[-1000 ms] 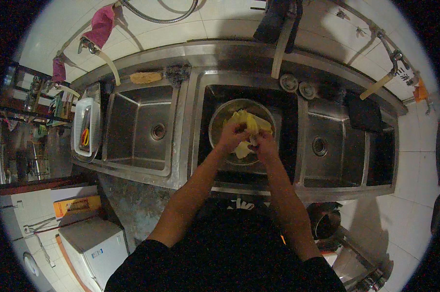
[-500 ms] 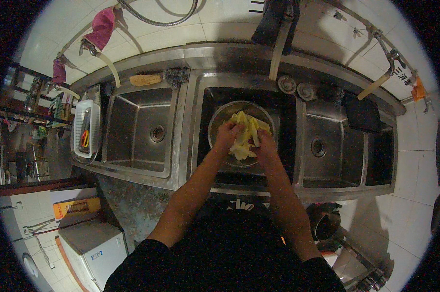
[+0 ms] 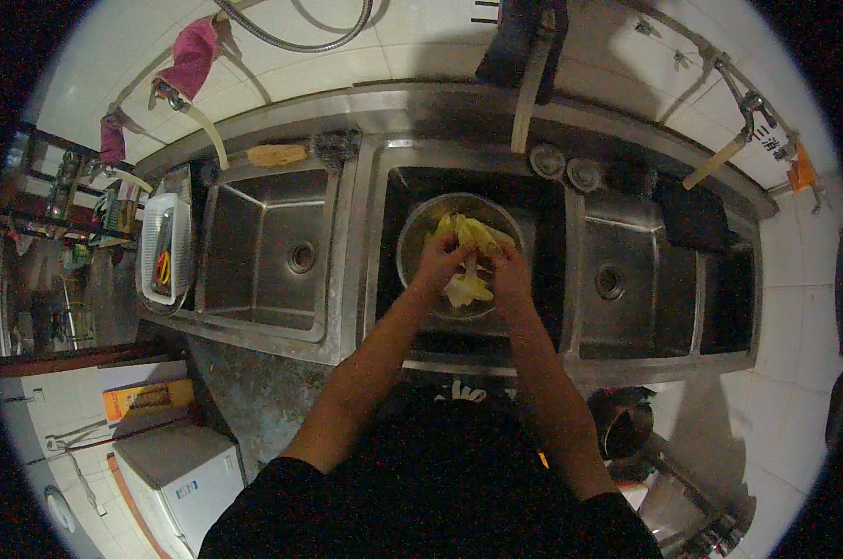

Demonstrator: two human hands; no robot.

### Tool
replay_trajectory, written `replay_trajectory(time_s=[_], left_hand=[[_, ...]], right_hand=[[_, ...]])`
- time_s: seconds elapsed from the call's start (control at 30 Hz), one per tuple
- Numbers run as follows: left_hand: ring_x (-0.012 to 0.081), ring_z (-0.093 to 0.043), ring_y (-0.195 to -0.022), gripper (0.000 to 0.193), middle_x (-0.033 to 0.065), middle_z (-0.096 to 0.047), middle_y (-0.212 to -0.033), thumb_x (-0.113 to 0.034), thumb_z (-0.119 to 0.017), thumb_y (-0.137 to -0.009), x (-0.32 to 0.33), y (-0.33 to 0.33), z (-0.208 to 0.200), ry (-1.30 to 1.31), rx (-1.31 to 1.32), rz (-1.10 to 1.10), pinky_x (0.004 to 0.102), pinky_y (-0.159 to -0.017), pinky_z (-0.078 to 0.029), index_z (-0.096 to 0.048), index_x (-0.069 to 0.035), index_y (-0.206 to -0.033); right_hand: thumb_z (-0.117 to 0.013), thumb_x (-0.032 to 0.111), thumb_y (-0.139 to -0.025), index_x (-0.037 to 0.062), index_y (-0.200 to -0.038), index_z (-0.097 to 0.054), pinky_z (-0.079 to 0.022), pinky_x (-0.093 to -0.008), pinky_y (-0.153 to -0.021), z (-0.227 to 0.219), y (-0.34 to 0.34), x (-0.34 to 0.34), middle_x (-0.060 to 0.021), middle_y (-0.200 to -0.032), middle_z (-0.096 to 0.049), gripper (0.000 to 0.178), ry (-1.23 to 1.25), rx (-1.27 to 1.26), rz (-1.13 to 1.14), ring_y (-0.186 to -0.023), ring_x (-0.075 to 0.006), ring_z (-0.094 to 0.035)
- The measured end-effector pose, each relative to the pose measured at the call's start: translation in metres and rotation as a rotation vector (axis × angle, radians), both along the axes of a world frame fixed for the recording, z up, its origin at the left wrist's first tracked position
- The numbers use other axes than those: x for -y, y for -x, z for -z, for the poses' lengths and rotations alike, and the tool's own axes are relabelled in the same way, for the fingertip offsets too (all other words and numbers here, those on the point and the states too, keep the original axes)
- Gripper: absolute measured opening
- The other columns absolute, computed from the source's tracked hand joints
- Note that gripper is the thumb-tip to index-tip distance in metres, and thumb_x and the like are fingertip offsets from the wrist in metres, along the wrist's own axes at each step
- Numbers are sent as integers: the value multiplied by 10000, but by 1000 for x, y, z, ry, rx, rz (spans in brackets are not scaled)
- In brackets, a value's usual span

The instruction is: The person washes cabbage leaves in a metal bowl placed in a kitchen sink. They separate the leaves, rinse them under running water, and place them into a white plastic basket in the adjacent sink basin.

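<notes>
A round, shallow metal bowl [image 3: 406, 265] sits in the dark middle sink [image 3: 544, 303]. Pale yellow-green cabbage leaves [image 3: 468, 291] lie in it, some bunched between my hands. My left hand [image 3: 437, 263] is over the bowl's left half, fingers curled on the leaves. On the right half, my right hand [image 3: 507, 272] also closes on leaves, its fingertips partly hidden among them. The two hands are close together but apart. Dim light and grain blur the finer detail of the fingers.
Metal sinks flank the middle one, on the left [image 3: 270, 252] and right [image 3: 631, 279]. A white plastic basket [image 3: 153, 247] holds utensils at far left. A hose-ended tap [image 3: 526, 116] hangs behind the bowl. A tan sponge-like block [image 3: 277, 155] and dark scrubber [image 3: 335, 147] lie on the back ledge.
Both hands have shifted slightly within the bowl, and the bunched leaves between them have moved, leaving some pale leaf pieces showing below the hands. The bowl stays in place.
</notes>
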State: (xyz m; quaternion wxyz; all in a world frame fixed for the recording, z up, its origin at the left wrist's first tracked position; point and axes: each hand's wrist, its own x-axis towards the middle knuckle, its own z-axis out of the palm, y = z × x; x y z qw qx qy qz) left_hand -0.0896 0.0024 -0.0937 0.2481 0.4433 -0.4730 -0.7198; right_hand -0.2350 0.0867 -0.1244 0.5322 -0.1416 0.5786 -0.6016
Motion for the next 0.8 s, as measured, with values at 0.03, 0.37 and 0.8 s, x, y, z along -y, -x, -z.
replay_trajectory(time_s=[0.03, 0.37, 0.8], left_hand=[[209, -699, -998, 425, 95, -738, -1161, -251, -771, -949, 2, -1, 1, 0, -10, 14, 362, -876, -582, -675, -12, -1287], [178, -688, -875, 378, 71, -752, -1037, -306, -731, -979, 11, -19, 16, 79, 166, 33, 349, -765, -574, -706, -15, -1218], [192, -706, -999, 423, 125, -748, -1109, -245, -722, -976, 10, -46, 8, 127, -15, -73, 345, -892, -567, -666, 37, -1287]], right_hand=[[-629, 208, -1024, 6, -1371, -561, -590, -411, -883, -8, 1, -1, -125, -1216, -675, 407, -3, 35, 45, -1040, -254, -690], [-642, 267, -1030, 17, -1385, -567, -571, -394, -836, 1, 0, -2, -118, -1163, -710, 441, -142, -399, -114, -1031, -227, -705], [-694, 266, -994, 7, -1267, -635, -564, -351, -774, 32, 1, -24, -101, -1059, -712, 381, -243, -249, -136, -887, -206, -697]])
